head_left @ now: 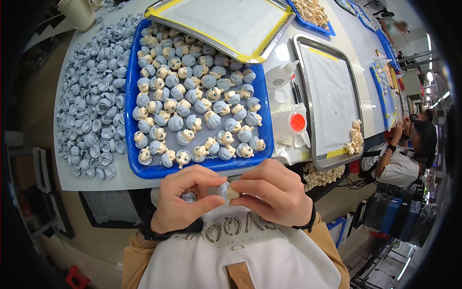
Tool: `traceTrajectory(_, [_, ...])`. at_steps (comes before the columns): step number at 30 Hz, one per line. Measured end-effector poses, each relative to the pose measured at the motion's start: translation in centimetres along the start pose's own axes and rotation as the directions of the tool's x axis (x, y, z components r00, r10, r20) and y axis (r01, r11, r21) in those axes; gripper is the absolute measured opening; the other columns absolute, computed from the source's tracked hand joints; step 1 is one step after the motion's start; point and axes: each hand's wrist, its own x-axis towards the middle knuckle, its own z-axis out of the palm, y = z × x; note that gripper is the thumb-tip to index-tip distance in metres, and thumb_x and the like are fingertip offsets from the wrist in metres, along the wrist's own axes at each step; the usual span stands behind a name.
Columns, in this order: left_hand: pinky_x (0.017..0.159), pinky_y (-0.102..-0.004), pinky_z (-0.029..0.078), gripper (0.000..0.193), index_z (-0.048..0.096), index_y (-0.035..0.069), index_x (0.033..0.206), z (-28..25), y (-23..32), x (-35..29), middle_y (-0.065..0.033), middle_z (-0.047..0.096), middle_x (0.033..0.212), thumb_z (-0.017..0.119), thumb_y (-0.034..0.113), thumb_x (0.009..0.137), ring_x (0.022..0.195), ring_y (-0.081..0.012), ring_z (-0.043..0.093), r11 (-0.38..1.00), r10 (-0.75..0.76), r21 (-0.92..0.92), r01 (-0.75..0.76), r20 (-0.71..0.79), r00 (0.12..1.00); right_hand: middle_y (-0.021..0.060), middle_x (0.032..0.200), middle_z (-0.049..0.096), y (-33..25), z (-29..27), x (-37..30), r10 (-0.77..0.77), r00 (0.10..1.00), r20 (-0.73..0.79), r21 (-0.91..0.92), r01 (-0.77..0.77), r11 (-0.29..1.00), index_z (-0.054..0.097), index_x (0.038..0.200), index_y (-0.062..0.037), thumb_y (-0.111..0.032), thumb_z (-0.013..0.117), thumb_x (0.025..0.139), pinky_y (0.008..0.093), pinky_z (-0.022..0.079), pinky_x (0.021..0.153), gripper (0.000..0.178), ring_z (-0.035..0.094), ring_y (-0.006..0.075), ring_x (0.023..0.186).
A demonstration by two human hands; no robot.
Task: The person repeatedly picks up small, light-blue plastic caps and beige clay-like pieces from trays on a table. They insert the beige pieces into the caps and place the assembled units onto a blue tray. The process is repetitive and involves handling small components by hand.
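Just in front of the blue tray's near edge, my left hand (185, 198) and my right hand (274, 192) meet around a small doll head. My left thumb and fingers pinch its blue-grey hair piece (222, 190). The cream face part (233, 193) is held between my right thumb and fingers. A second blue-grey hair piece (188, 197) shows in the curl of my left hand. Beyond my hands, the blue tray (199, 169) holds many doll heads (183, 157) with blue-grey hair, some with painted faces turned up.
Loose blue-grey hair pieces (91, 106) are heaped left of the tray. A metal tray (216, 24) rests across its far end. To the right are another metal tray (332, 96) with cream parts (355, 138), a white bottle (281, 74) and a red-topped container (297, 122). A person (399, 159) sits farther right.
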Motion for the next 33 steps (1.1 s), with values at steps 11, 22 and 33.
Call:
traceTrajectory(11, [0.049, -0.0144, 0.035, 0.051, 0.035, -0.001, 0.13, 0.3, 0.9, 0.2, -0.0054, 0.062, 0.083, 0.06, 0.015, 0.088, 0.056, -0.0021, 0.048, 0.901, -0.257, -0.359, 0.244, 0.014, 0.966, 0.0099, 0.091, 0.056, -0.1, 2.3, 1.2, -0.08, 0.986, -0.149, -0.118, 0.062, 0.991, 0.06, 0.098, 0.0007, -0.023, 0.073, 0.067, 0.0324, 0.042, 0.061, 0.041, 0.053, 0.0243, 0.075])
traceTrajectory(22, [0.042, -0.0152, 0.031, 0.062, 0.024, -0.003, 0.132, 0.4, 0.0, 0.2, -0.0079, 0.062, 0.083, 0.058, 0.017, 0.084, 0.049, -0.0018, 0.043, 0.897, -0.304, -0.333, 0.291, 0.015, 0.953, 0.0061, 0.086, 0.05, 1.8, 3.1, 1.0, -0.156, 0.984, -0.084, -0.238, 0.132, 0.962, 0.055, 0.08, -0.0055, -0.04, 0.06, 0.076, 0.0316, 0.036, 0.063, 0.035, 0.048, 0.0215, 0.075])
traceTrajectory(33, [0.055, -0.0145, 0.034, 0.03, 0.053, -0.002, 0.11, -3.4, 0.5, 0.9, 0.0001, 0.054, 0.079, 0.058, -0.003, 0.081, 0.064, -0.0017, 0.046, 0.909, 0.063, 0.383, 0.162, -0.513, 0.856, 0.0171, 0.1, 0.057, 5.8, -9.9, -8.1, 0.382, 0.626, -0.68, -0.417, -0.759, 0.501, 0.056, 0.113, -0.0006, -0.011, 0.063, 0.079, 0.0391, 0.044, 0.08, 0.036, 0.056, 0.0321, 0.089])
